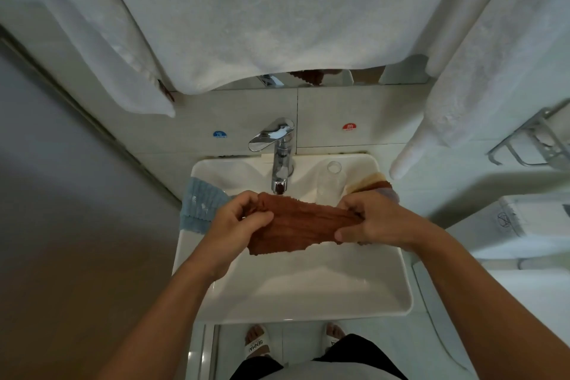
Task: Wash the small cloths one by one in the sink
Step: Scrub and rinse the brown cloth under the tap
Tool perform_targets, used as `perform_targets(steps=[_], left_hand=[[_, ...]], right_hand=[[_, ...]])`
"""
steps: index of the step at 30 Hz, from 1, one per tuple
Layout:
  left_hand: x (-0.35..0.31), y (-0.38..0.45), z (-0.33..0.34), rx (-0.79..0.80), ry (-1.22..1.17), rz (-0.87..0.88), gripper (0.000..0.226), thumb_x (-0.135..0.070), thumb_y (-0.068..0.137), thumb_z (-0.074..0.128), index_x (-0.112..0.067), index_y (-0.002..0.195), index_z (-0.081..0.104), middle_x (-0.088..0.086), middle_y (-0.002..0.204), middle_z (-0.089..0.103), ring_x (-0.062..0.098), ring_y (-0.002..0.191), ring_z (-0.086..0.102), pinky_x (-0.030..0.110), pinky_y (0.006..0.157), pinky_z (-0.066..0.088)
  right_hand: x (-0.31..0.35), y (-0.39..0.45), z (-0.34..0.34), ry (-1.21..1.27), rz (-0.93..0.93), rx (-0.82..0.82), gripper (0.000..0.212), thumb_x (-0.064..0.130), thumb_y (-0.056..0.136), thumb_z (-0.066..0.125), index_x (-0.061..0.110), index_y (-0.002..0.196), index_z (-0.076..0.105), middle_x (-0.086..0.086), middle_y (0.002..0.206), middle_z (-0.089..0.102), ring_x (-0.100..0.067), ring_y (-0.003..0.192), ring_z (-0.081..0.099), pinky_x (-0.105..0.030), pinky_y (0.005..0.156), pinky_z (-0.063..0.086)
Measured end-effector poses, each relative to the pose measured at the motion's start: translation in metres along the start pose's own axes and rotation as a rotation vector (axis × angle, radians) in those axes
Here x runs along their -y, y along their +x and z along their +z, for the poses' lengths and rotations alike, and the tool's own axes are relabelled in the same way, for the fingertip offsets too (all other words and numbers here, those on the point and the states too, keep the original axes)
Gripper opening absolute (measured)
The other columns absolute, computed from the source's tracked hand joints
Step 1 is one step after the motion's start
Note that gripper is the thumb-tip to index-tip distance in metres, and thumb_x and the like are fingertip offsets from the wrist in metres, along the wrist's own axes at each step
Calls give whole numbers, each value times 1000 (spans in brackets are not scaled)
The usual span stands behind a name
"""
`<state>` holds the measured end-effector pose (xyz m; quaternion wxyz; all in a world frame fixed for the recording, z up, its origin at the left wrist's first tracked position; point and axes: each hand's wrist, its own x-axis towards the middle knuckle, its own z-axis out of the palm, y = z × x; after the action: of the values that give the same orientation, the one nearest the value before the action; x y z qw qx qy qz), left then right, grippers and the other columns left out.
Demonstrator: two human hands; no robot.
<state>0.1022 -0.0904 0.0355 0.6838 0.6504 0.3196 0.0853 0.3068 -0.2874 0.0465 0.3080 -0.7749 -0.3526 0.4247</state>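
White towel (pixel 246 9) hiding most of the mirror, cloth stack (pixel 374 183) partly behind right hand (pixel 374 219)

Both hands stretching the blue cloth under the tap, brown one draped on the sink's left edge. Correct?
Colours swapped. In the head view both the left hand and right hand hold the brown cloth under the tap; the blue cloth is draped on the sink's left edge.

Sink (pixel 308 302): white, square, right in front of you.
Left rim: your blue cloth (pixel 202 205) is draped over it.
Right rim: a pile of cloths (pixel 374 183), cream on top.
Back ledge: tap (pixel 279 160) and a clear glass (pixel 333 171).
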Motion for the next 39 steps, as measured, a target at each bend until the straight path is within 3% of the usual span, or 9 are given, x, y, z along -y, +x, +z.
perform_targets(steps=[4, 9, 14, 19, 24, 28, 32, 35, 39], left_hand=[[8, 2, 7, -96, -62, 1, 28, -2, 94, 63, -22, 75, 66, -2, 74, 70, 9, 70, 66, 22, 54, 51], [18, 5, 15, -151, -106, 12, 8, -13, 93, 66, -14, 86, 62, 0, 76, 72, 15, 70, 69, 30, 50, 53], [19, 7, 29, -219, -208, 2, 10, -13, 100, 59, -19, 92, 60, 1, 82, 73, 20, 73, 72, 38, 53, 57], [18, 10, 29, -333, -324, -32, 12, -18, 102, 58, -20, 112, 64, 11, 111, 74, 31, 100, 73, 52, 75, 63], [30, 5, 20, -360, -259, 25, 10, -23, 100, 65, -25, 109, 68, 7, 109, 76, 28, 100, 74, 47, 74, 64], [40, -6, 20, -304, -151, 159, 17, -32, 97, 69, -38, 112, 65, 0, 102, 78, 22, 93, 76, 32, 66, 63], [52, -7, 29, -177, -141, 216, 49, -28, 100, 65, -42, 141, 44, 8, 105, 76, 27, 89, 77, 40, 65, 64], [56, -3, 44, -99, -1, 259, 25, -21, 104, 59, -38, 121, 65, -5, 106, 74, 18, 96, 73, 27, 68, 61], [66, 8, 70, 52, 96, 207, 28, -16, 99, 67, -41, 107, 75, -20, 110, 72, 4, 103, 69, 19, 76, 58]], right_hand=[[-12, -9, -5, 188, 2, -96, 25, 8, 80, 83, 16, 101, 72, -6, 89, 77, -34, 79, 74, -57, 75, 61], [-21, -14, -6, 358, 4, -289, 36, 13, 79, 86, 25, 111, 74, -1, 99, 78, -15, 92, 75, -46, 87, 62], [-29, -15, -3, 864, -37, -326, 49, 5, 76, 83, 3, 120, 61, -26, 110, 70, -49, 101, 69, -71, 92, 51], [-33, -16, -3, 1148, -53, -147, 60, -2, 76, 77, 11, 131, 55, -17, 113, 69, -35, 103, 67, -51, 86, 56], [-31, -15, 9, 965, -74, -343, 33, -6, 85, 70, 7, 114, 63, -19, 109, 73, -43, 101, 69, -61, 87, 55], [-37, -17, 17, 539, -136, -591, 16, -1, 92, 68, 9, 98, 80, -15, 109, 72, -35, 104, 69, -58, 91, 57], [-52, -31, 14, 257, -278, -556, 25, -7, 95, 61, 8, 98, 80, -4, 113, 73, -20, 110, 68, -45, 99, 55], [-69, -44, 7, 232, -177, -522, 25, -4, 94, 63, 12, 104, 79, 0, 115, 71, -11, 110, 65, -39, 101, 54], [-96, -65, -7, 266, -60, -432, 44, -4, 85, 75, 17, 124, 71, 0, 132, 61, -15, 124, 57, -35, 106, 50]])
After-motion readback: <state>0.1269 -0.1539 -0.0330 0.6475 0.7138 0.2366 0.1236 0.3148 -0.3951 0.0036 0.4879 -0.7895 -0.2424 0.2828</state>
